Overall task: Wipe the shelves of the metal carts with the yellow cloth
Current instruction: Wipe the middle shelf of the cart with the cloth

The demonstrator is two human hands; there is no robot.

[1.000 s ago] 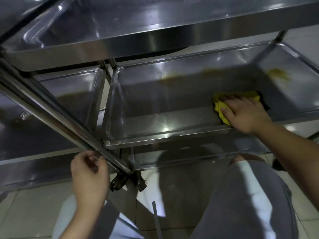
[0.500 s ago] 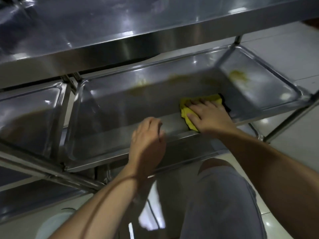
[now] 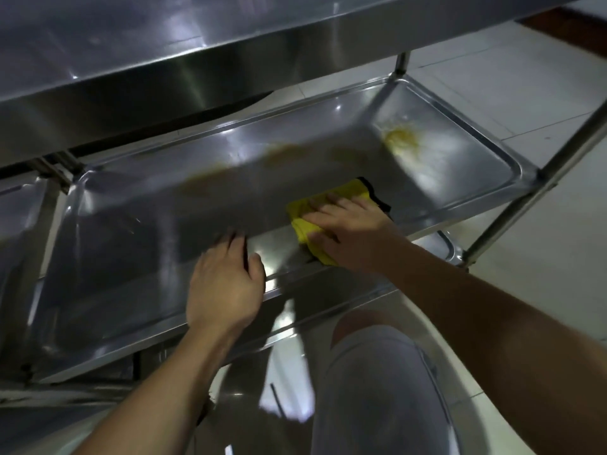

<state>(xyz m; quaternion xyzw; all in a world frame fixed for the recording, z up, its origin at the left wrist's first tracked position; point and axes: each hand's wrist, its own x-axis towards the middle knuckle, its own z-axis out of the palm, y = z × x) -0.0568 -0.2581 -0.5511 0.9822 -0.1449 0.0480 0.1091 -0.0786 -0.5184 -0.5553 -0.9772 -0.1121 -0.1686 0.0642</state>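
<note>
- Pale floor tiles [image 3: 512, 77] shine behind a stainless cart, and we're looking down from head height into its middle shelf [image 3: 138, 244], a shallow steel tray with a raised rim.
- Overhead, the top shelf [image 3: 164, 60] cuts across the upper part of the view, its front lip catching the light.
- Over on the right, an upright cart post [image 3: 538, 188] rises just outside the tray's right corner.
- Yellowish smears [image 3: 402, 141] sit on the tray near the far right corner, and fainter brown patches spread along the back of the tray toward the left.
- Now the yellow cloth [image 3: 307, 224]: it lies bunched on the middle shelf, right of centre, close to the front rim, with a dark edge showing at its far side.
- The right hand [image 3: 353, 231] is flat on top of it, fingers stretched out and pressing the cloth onto the steel.
- The left hand [image 3: 225, 284] rests on the same shelf just left of the cloth, apart from it, palm down, fingers loosely bent against the metal and grasping nothing.
- Below the front rim, a knee in grey fabric [image 3: 377, 372] fills the bottom centre.
- At far left, part of a second steel shelf [image 3: 19, 224] sits beside the first.
</note>
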